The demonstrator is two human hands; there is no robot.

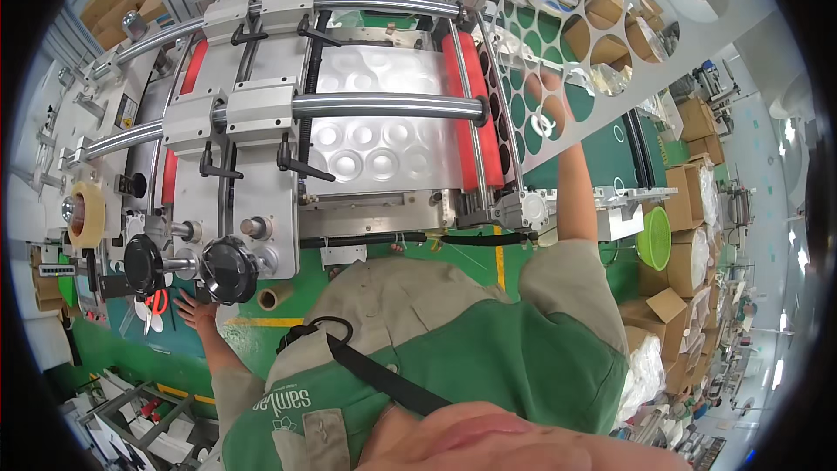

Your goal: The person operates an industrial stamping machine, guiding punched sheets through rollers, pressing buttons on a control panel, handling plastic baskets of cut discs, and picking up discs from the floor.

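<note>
My left hand (197,309) rests with fingers spread on a dark teal surface (187,342) at the lower left. Just left of it lie red-handled scissors (156,303) and white pieces. My right arm reaches forward past the press's right end. Its hand (549,98) is behind a whitish sheet punched with round holes (610,33) and shows only partly through them. White rings (542,126) appear beside that hand; whether its fingers hold them is hidden. The sheet runs up from red rollers (473,114), left of which a clear web with round shapes (366,144) spans the machine.
Steel rods (388,106) and clamp blocks cross the machine, with black knobs (229,270) at its near left. A tape roll (87,215) sits at the left side. A green conveyor belt (602,157) carries loose rings. Cardboard boxes (663,318) and a green basket (654,237) stand right.
</note>
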